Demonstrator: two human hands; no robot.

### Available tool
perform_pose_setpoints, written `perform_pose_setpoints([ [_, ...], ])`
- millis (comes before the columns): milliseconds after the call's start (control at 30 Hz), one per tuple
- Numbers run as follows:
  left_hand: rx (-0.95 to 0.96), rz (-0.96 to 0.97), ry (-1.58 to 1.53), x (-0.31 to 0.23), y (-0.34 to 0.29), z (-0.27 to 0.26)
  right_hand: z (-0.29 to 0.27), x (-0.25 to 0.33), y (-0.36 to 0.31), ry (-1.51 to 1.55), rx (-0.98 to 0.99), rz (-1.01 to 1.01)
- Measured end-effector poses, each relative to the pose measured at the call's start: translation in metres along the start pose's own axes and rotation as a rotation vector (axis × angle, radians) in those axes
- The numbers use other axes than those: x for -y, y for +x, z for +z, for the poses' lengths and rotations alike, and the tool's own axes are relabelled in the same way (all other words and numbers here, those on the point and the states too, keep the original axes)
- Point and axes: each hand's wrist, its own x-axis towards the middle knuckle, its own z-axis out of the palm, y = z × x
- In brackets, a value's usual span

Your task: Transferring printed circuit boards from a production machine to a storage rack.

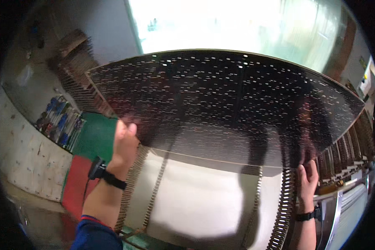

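Observation:
A wide dark glossy panel point(221, 100), covered in short pale flecks, spans the view in front of me, tilted with a thin light rim. My left hand point(127, 141) grips its lower left edge, thumb up and the other fingers partly hidden. At the lower right corner my right hand point(308, 177) is closed on the edge, its fingers partly out of sight. Both wrists carry black straps with small devices. Beneath the panel is a rack with slotted, comb-like rails point(285, 208) and a pale sheet point(196, 200) between them.
More slotted racks point(354, 143) stand to the right, and another point(77, 79) at the far left. A wooden board point(29, 154) lies left, near blue-and-white items point(60, 121). Green point(96, 133) and red floor patches lie beside my left arm. A bright window point(233, 25) is behind.

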Motion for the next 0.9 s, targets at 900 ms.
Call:
perform_pose_setpoints([
  [900, -0.032, -0.422, 0.056, -0.036, 0.008, -0.016, -0.011, 0.004, -0.026, 0.588, 0.240, 0.481],
])
